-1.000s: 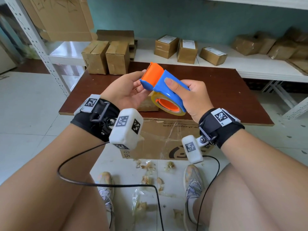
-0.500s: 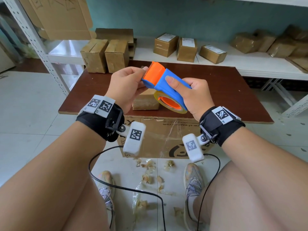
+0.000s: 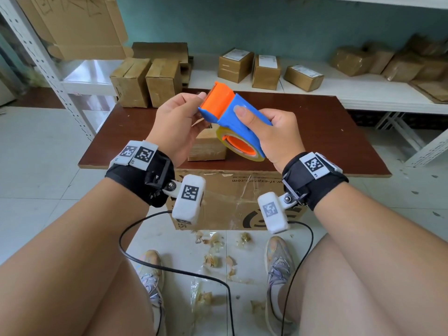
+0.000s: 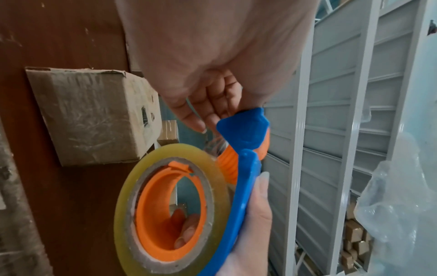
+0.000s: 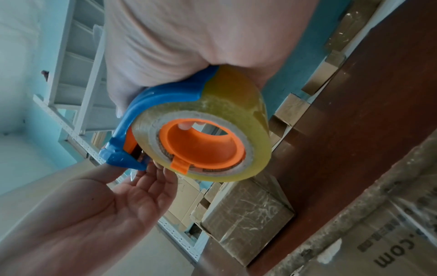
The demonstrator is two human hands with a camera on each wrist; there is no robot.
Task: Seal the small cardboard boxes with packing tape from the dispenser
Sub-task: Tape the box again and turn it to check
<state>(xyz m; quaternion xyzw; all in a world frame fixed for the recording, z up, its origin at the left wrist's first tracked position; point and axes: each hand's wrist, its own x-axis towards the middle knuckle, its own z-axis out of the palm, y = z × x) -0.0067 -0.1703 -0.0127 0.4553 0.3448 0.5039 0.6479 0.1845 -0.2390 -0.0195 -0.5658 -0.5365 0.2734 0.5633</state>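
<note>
Two bare hands held one tool above the dark brown wooden surface (image 3: 315, 132). Farthest left, a pair of plain brown cardboard boxes (image 3: 148, 82) stood side by side at the surface's far edge. The left hand (image 3: 178, 124) reached to the orange cutter end of the blue and orange plastic tape dispenser (image 3: 232, 110), its grip pinching there with thumb on top and fingers underneath; whether it pinched the tape's loose end could not be told. Below the dispenser, a small cardboard box wrapped in clear tape (image 3: 208, 147) sat on the surface near its front edge. The right hand (image 3: 274, 132) had its grip wrapped around the dispenser's blue body, thumb pressed on top, with the yellowish roll of packing tape (image 5: 212, 134) hanging beneath it. Farther right, three labelled cardboard boxes (image 3: 266, 69) rested on the white shelf (image 3: 363, 93).
</note>
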